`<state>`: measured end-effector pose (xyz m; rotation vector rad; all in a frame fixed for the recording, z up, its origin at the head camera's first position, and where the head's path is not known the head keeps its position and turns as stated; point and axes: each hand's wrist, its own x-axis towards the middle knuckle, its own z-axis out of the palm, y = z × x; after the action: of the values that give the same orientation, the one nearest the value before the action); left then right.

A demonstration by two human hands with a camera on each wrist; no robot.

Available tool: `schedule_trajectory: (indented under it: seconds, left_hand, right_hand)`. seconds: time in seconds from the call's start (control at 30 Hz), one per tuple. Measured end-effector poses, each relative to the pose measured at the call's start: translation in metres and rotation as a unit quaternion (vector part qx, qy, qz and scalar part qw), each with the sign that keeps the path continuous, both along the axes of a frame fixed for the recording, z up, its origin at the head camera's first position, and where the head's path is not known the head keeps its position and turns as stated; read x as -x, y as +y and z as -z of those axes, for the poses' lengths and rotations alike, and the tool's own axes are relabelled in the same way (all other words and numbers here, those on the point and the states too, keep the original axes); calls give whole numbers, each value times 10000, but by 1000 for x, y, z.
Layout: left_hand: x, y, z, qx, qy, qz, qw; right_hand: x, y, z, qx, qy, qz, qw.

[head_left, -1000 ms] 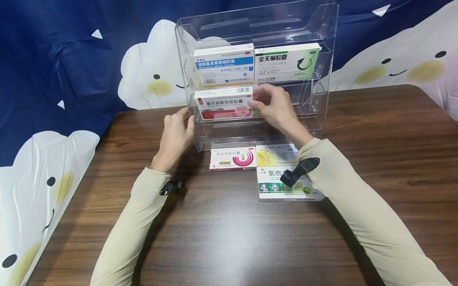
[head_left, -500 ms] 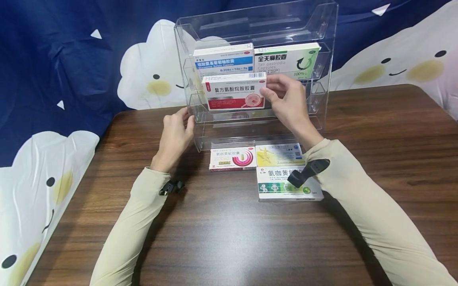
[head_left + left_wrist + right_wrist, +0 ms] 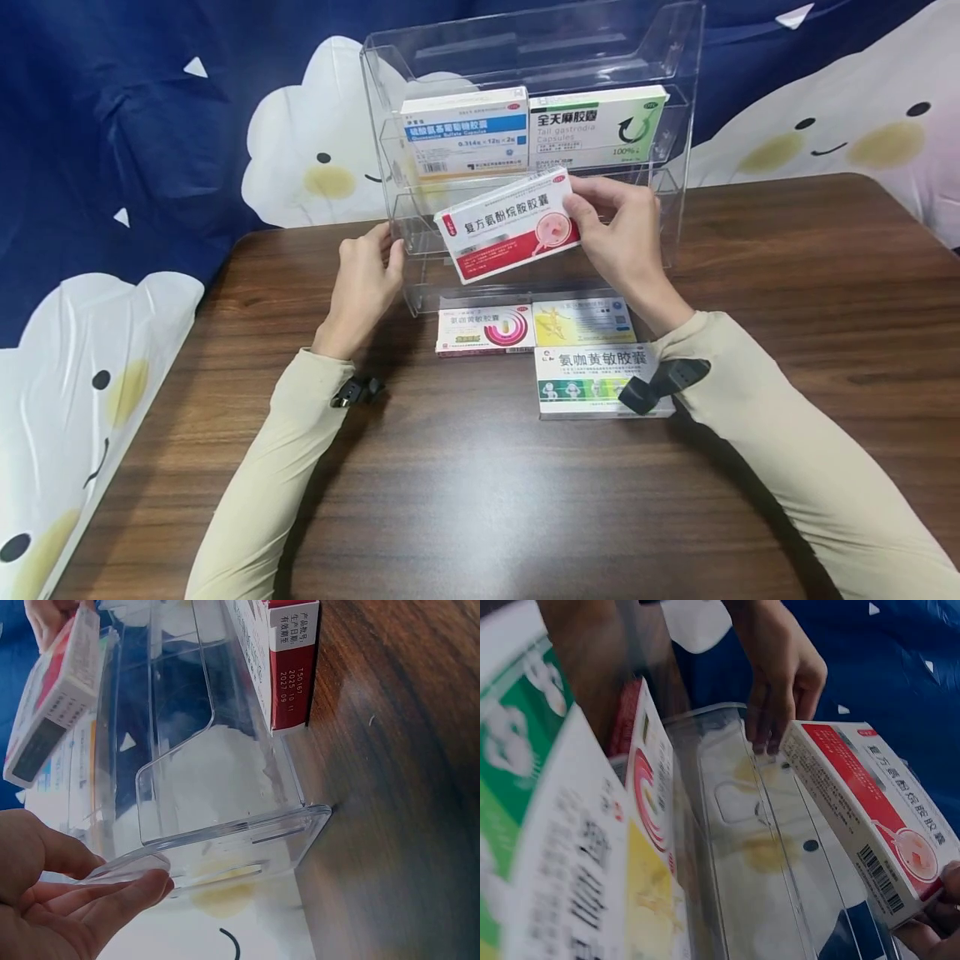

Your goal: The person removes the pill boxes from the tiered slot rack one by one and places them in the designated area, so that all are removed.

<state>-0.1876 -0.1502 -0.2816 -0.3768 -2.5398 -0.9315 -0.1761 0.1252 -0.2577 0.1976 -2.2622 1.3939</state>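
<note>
My right hand (image 3: 622, 237) pinches the right end of a red-and-white medicine box (image 3: 510, 225), tilted with its left end lower, in front of the clear plastic display rack (image 3: 536, 54). In the right wrist view this medicine box (image 3: 870, 817) is apart from the rack. My left hand (image 3: 365, 279) grips the rack's left side edge; the left wrist view shows its thumb and fingers (image 3: 124, 900) on either side of the clear panel. On a rack tier stand a blue-and-white medicine box (image 3: 467, 137) and a green-and-white medicine box (image 3: 596, 129), side by side.
On the wooden table (image 3: 450, 483) before the rack lie a pink-ringed medicine box (image 3: 483, 329), a yellow-and-white medicine box (image 3: 581, 321) and, nearer, a green-banded medicine box (image 3: 592, 387). A blue curtain with cloud prints (image 3: 322, 125) hangs behind.
My right hand has lifted the red-and-white medicine box out of the rack's middle tier, then moved it right and towards me, tilting it. My left hand has stayed on the rack's edge.
</note>
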Motion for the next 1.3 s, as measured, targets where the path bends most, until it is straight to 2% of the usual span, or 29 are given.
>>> schedule_trajectory:
  seconds: [0.17, 0.33, 0.47, 0.67, 0.83, 1.0, 1.1, 1.3]
  left_hand:
    - [1, 0, 0, -9, 22, 19, 10000]
    - [2, 0, 1, 52, 40, 0, 10000]
    - [2, 0, 1, 64, 66, -4, 10000]
    - [2, 0, 1, 95, 58, -11, 9999]
    - [2, -1, 1, 68, 33, -6, 10000]
    - [2, -1, 2, 1, 31, 32, 10000]
    - [2, -1, 2, -29, 54, 43, 10000]
    - [0, 0, 1, -7, 89, 34, 10000]
  right_hand:
    - [-12, 1, 3, 412, -726, -321, 9960]
    - [-24, 6, 9, 999, -1795, -780, 9756]
    - [-32, 9, 13, 943, -2398, -894, 9621]
    - [-42, 10, 20, 696, -2628, -1054, 9566]
    - [-51, 10, 24, 677, -2943, -1465, 9420]
    - [-61, 7, 30, 894, -3242, -1842, 9235]
    - [-66, 3, 34, 1214, -3401, -2046, 9098]
    - [-74, -2, 38, 1531, -3491, -2236, 8970]
